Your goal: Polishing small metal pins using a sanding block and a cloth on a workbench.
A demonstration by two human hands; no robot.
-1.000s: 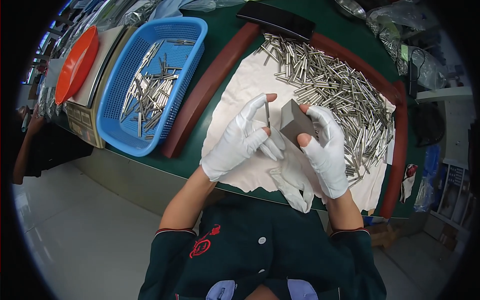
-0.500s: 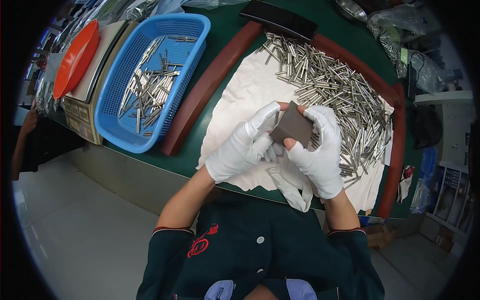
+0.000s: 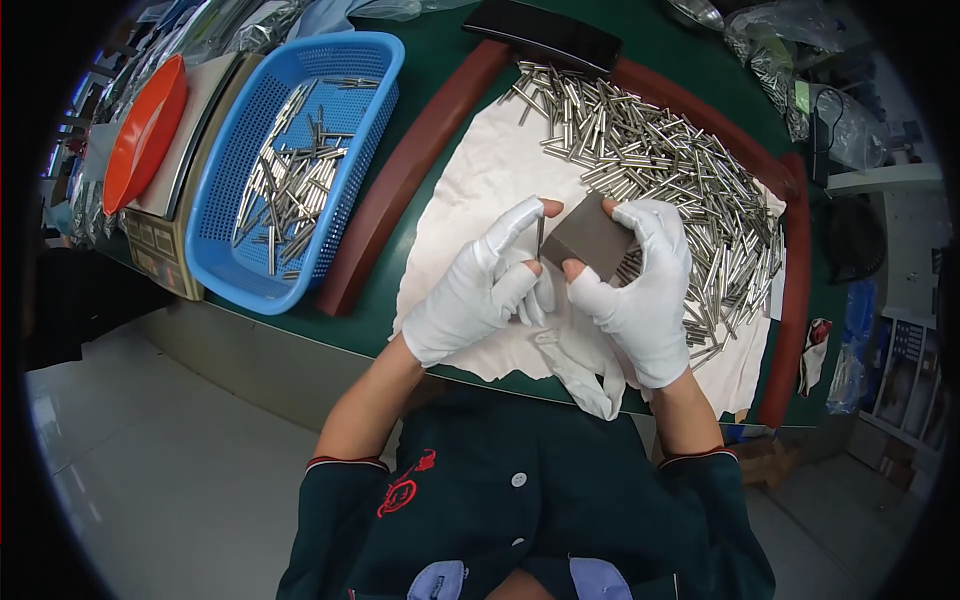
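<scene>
Both my hands wear white gloves with bare fingertips. My right hand (image 3: 640, 290) grips a dark grey square block (image 3: 590, 237) above a white cloth (image 3: 480, 170). My left hand (image 3: 485, 285) pinches a thin metal rod (image 3: 540, 236) upright between thumb and forefinger, held right against the block's left edge. A large heap of silver metal rods (image 3: 660, 160) lies on the cloth just behind and to the right of my hands.
A blue plastic basket (image 3: 230, 250) holding several metal rods sits at the left on the green table. A reddish-brown curved frame (image 3: 400, 180) borders the cloth. An orange bowl (image 3: 145, 135) rests on a scale at far left. A black flat object (image 3: 545, 35) lies at the back.
My left hand drew in toward the block and now holds the rod upright at its left edge. The block shifted slightly in my right hand.
</scene>
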